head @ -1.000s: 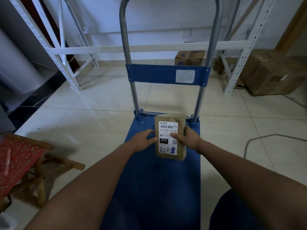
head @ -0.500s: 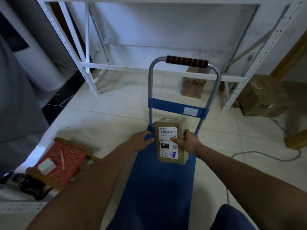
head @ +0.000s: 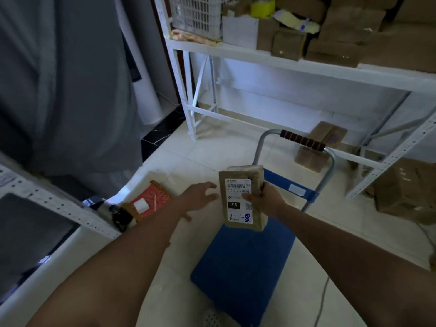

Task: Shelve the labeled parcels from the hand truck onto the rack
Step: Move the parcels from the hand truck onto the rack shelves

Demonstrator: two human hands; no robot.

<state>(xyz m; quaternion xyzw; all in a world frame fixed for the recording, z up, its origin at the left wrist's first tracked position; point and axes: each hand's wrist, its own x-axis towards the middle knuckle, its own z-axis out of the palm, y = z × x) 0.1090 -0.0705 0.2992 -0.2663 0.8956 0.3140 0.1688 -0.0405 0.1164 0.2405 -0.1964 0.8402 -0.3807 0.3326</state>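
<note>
A small brown parcel point(head: 238, 182) with a white label marked "2-1-8" is lifted above the blue hand truck point(head: 240, 267). My right hand point(head: 265, 199) grips its right edge, thumb across the label. To the left of the parcel hovers my left hand point(head: 200, 195), fingers relaxed, not touching it. No parcel lies on the visible part of the truck's blue deck. The white metal rack point(head: 295, 69) stands behind, its upper shelf filled with several brown boxes.
A white mesh basket point(head: 195, 17) sits at the shelf's left end. Cardboard boxes point(head: 316, 147) lie on the floor under the rack and a large one point(head: 405, 192) at right. A red stool point(head: 148, 201) stands at left beside another white rack point(head: 59, 206).
The parcel has been lifted off the truck deck and my left hand has let go of it. The view has risen and swung left, bringing the loaded shelf into sight.
</note>
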